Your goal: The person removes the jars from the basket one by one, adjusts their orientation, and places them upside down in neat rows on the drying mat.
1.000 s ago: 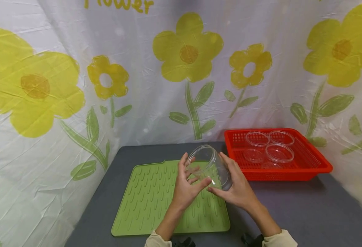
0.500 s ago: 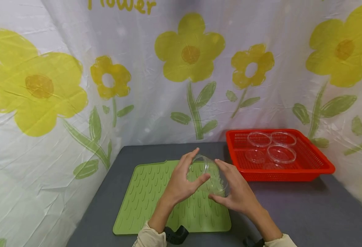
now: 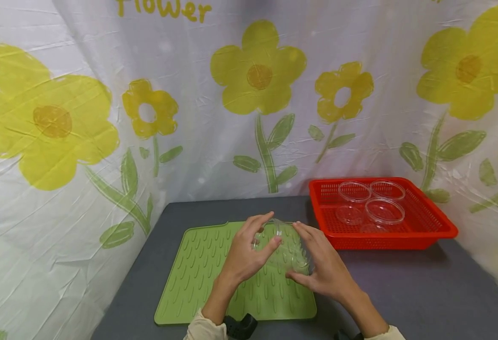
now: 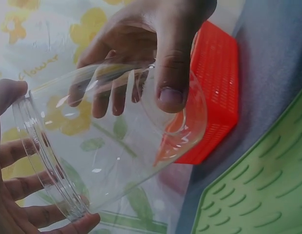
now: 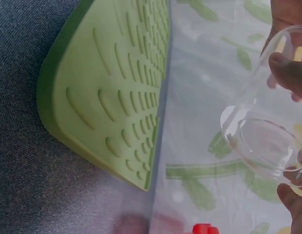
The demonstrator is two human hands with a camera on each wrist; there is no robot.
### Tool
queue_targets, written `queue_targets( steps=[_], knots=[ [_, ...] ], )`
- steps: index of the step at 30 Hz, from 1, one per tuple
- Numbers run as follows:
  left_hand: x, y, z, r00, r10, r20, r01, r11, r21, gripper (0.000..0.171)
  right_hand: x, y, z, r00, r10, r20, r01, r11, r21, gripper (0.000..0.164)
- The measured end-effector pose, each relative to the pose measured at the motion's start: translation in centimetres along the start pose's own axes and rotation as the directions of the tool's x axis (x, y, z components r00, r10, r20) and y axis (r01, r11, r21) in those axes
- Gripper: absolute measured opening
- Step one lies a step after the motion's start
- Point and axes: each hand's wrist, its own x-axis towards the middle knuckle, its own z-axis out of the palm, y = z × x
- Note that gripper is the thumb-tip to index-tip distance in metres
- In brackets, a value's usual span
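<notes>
Both hands hold one clear, see-through jar [image 3: 290, 250] in the air above the green mat [image 3: 198, 278]. It lies tilted on its side, its ridged rim end to the left. At that rim my left hand [image 3: 244, 255] grips with the thumb on the near side and fingers around the far side. My right hand [image 3: 327, 264] holds the base end, thumb below and fingers over the top. In the left wrist view the jar [image 4: 102, 151] has nothing visible inside. Whether a clear lid sits on the rim, I cannot tell.
A red perforated basket [image 3: 395, 242] stands at the back right, with three similar clear jars [image 3: 385, 211] upright in it. The grey tabletop [image 3: 406, 288] runs beneath everything. Behind hangs a white curtain [image 3: 206, 156] with yellow flowers.
The jar has turned more sideways, so its rim now faces left. My left hand has swung round onto the rim's left side, and both hands have sunk slightly.
</notes>
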Motion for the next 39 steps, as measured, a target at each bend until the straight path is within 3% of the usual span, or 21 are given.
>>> queue_targets(
  steps=[8, 15, 23, 30, 34, 39],
  knots=[
    [-0.4, -0.4, 0.0, 0.999, -0.043, -0.012, 0.042, 0.996, -0.074, 0.055, 0.1, -0.5, -0.3, 1.0, 0.018, 0.004, -0.018, 1.0, 0.006, 0.117],
    [-0.7, -0.9, 0.1, 0.992, -0.106, -0.074, 0.094, 0.983, -0.159, 0.056, -0.2, -0.9, -0.8, 0.991, 0.131, -0.017, -0.127, 0.981, 0.148, 0.123],
    [-1.1, -1.5, 0.3, 0.984, -0.114, -0.137, 0.074, 0.96, -0.269, 0.05, -0.5, -0.7, -0.8, 0.971, 0.239, -0.03, -0.208, 0.894, 0.396, 0.121],
    [-1.4, -2.1, 0.7, 0.989, -0.078, -0.122, 0.031, 0.936, -0.351, 0.047, -0.3, -1.1, -0.9, 0.955, 0.293, 0.036, -0.253, 0.751, 0.61, 0.109],
    [-1.5, -2.1, 0.9, 0.991, -0.082, -0.103, 0.038, 0.927, -0.373, 0.047, 0.0, -1.3, -1.0, 0.958, 0.281, 0.048, -0.245, 0.725, 0.644, 0.105],
    [-1.6, -2.2, 1.1, 0.994, -0.072, -0.082, 0.033, 0.914, -0.403, 0.047, 0.2, -1.4, -1.1, 0.957, 0.287, 0.043, -0.246, 0.724, 0.644, 0.101]
  ],
)
